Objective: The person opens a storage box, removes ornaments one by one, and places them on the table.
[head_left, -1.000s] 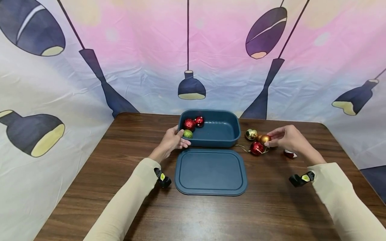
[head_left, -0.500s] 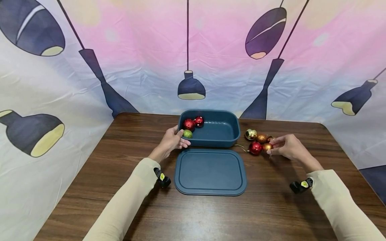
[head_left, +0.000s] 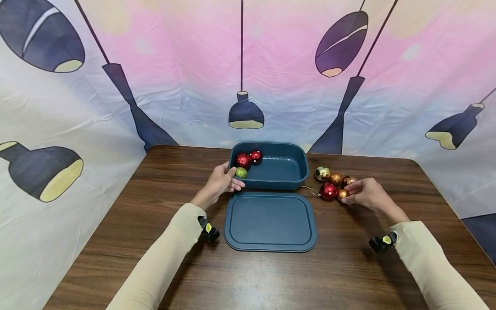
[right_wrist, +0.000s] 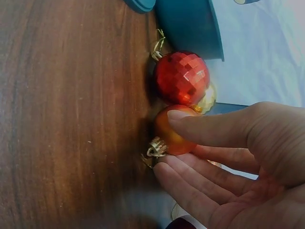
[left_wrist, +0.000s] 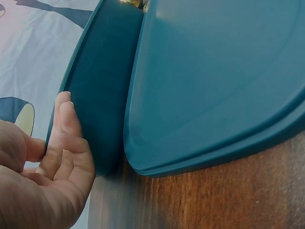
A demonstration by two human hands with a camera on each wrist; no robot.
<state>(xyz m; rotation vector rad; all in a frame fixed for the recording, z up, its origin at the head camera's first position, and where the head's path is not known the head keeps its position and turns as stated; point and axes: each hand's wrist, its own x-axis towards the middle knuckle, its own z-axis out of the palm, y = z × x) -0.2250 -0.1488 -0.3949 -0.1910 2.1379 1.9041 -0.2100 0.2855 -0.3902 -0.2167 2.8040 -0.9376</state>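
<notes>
Right hand (head_left: 370, 193) pinches a gold ball (head_left: 342, 194) between thumb and fingers, just beside a faceted red ball (head_left: 328, 191) on the table (head_left: 271, 280), right of the blue box (head_left: 273, 184). Left hand (head_left: 218, 181) grips the box's near left corner; inside, on that side, lie a green ball (head_left: 241, 172) and two red balls (head_left: 243, 160). A blue lid (head_left: 271, 221) lies in front.
</notes>
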